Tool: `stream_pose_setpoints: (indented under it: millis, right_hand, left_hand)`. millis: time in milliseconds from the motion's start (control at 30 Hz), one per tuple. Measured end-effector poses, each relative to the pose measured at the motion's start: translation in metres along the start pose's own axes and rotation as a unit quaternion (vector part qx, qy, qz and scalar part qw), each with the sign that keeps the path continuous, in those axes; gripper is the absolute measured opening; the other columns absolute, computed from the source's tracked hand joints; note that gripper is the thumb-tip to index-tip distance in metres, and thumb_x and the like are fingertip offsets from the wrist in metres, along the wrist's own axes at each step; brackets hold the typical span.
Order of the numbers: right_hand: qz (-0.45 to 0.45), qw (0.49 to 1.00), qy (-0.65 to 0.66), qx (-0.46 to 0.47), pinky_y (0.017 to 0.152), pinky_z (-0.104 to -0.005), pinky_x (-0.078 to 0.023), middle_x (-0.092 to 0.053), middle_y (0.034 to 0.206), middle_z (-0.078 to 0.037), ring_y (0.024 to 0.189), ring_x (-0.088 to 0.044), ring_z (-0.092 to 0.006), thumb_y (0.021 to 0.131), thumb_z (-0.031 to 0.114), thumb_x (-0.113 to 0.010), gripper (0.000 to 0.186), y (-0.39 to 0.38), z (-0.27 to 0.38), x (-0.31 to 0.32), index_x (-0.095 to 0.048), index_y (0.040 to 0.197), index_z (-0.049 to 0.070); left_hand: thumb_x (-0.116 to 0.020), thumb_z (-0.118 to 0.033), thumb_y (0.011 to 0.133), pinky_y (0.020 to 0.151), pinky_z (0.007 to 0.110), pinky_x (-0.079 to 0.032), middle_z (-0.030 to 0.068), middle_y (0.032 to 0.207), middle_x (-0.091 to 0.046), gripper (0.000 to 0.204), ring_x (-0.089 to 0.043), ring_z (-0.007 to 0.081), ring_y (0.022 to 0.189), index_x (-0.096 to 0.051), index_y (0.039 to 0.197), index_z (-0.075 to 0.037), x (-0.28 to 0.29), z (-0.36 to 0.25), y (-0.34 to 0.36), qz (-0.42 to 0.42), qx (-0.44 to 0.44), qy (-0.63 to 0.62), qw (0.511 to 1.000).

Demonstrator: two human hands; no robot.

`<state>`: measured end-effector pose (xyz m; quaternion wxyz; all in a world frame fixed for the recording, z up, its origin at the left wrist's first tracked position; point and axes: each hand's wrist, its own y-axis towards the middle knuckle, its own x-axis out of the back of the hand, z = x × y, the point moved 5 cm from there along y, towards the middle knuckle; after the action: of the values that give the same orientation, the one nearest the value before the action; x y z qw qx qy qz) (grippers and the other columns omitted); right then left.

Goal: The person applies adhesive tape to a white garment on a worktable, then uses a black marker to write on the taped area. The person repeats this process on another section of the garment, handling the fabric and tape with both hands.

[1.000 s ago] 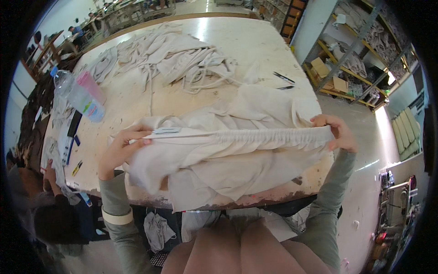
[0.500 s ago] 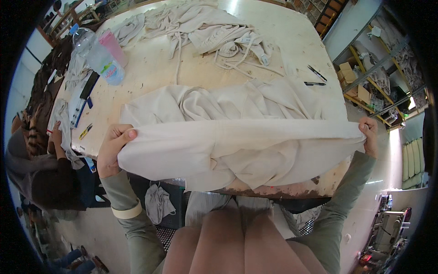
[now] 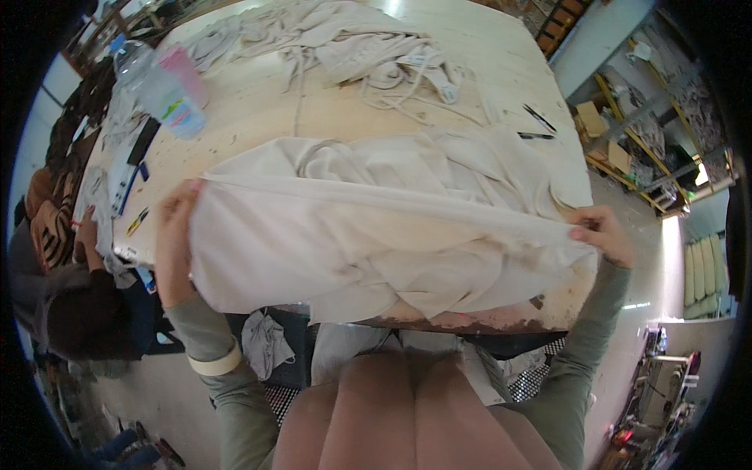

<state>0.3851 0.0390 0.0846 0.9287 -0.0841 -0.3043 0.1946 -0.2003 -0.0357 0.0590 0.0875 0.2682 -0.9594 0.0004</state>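
A large cream cloth (image 3: pixel 376 235) is stretched taut across the near edge of a wooden table (image 3: pixel 337 110). My left hand (image 3: pixel 174 235) grips its left end, and my right hand (image 3: pixel 601 233) pinches its right end near the table's right corner. The cloth's lower part hangs over the table edge toward my lap. More of the same fabric lies bunched just behind the stretched fold.
A heap of pale garments with cords (image 3: pixel 345 47) lies at the far side. A clear plastic bottle (image 3: pixel 153 86) and pink cup (image 3: pixel 184 70) stand at the far left. Two black pens (image 3: pixel 539 125) lie right. Another person (image 3: pixel 63 274) sits at the left.
My hands have moved farther apart and pulled the cloth from a gathered bundle into a wide, flat stretch, lower over the table's near edge.
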Motion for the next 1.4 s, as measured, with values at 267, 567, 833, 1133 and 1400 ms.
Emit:
stream_pose_setpoints:
  millis: [267, 567, 833, 1133, 1400]
  right_hand:
    - [0.013, 0.96, -0.21, 0.187, 0.067, -0.0267, -0.042, -0.059, 0.07, -0.001, 0.071, -0.052, -0.0096, 0.082, 0.025, -0.071, 0.026, 0.024, 0.054, -0.043, -0.065, 0.087, 0.001]
    - [-0.029, 0.995, 0.022, 0.097, 0.08, -0.0256, -0.04, -0.06, 0.087, 0.0, 0.087, -0.051, -0.008, 0.088, 0.021, -0.065, 0.02, 0.032, 0.055, -0.055, -0.061, 0.087, 0.001]
    - [0.059, 0.959, 0.028, 0.275, 0.075, -0.0269, -0.046, -0.067, 0.087, -0.004, 0.08, -0.059, -0.0141, 0.081, 0.022, -0.072, 0.024, 0.053, 0.113, -0.112, -0.066, 0.096, 0.003]
    - [0.081, 0.98, 0.039, 0.176, 0.077, -0.0252, -0.046, -0.064, 0.087, -0.002, 0.085, -0.057, -0.0088, 0.076, 0.013, -0.077, 0.025, 0.065, 0.124, -0.085, -0.067, 0.097, 0.003]
    - [-0.061, 0.958, 0.137, 0.244, 0.075, -0.0251, -0.047, -0.064, 0.092, -0.004, 0.086, -0.056, -0.0082, 0.079, 0.016, -0.075, 0.028, 0.048, 0.116, -0.066, -0.066, 0.1, 0.0]
  left_hand:
    - [-0.056, -0.032, 0.094, 0.077, 0.026, -0.046, 0.0092, 0.095, -0.068, 0.041, -0.058, 0.0117, 0.085, -0.067, 0.101, 0.007, 0.08, 0.067, 0.091, -0.077, -0.08, 0.211, 0.971]
    - [-0.062, -0.016, 0.086, 0.094, 0.037, -0.041, 0.0127, 0.115, -0.063, 0.029, -0.056, 0.0274, 0.112, -0.062, 0.114, -0.006, -0.062, 0.033, 0.027, 0.007, -0.333, 0.401, 0.853]
    - [-0.066, -0.013, 0.086, 0.082, 0.027, -0.042, 0.0066, 0.094, -0.064, 0.018, -0.056, 0.0149, 0.091, -0.064, 0.1, -0.002, -0.24, -0.047, -0.085, 0.438, -0.18, 0.006, 0.881]
    - [-0.068, -0.015, 0.088, 0.06, 0.022, -0.033, -0.0039, 0.069, -0.046, 0.018, -0.04, 0.0052, 0.069, -0.056, 0.081, -0.002, -0.212, -0.031, -0.067, 0.333, -0.143, -0.059, 0.93]
    - [-0.071, -0.026, 0.083, 0.074, 0.029, -0.038, 0.0054, 0.077, -0.056, 0.023, -0.051, 0.016, 0.07, -0.061, 0.089, -0.006, -0.223, -0.022, -0.074, 0.342, -0.285, 0.15, 0.883]
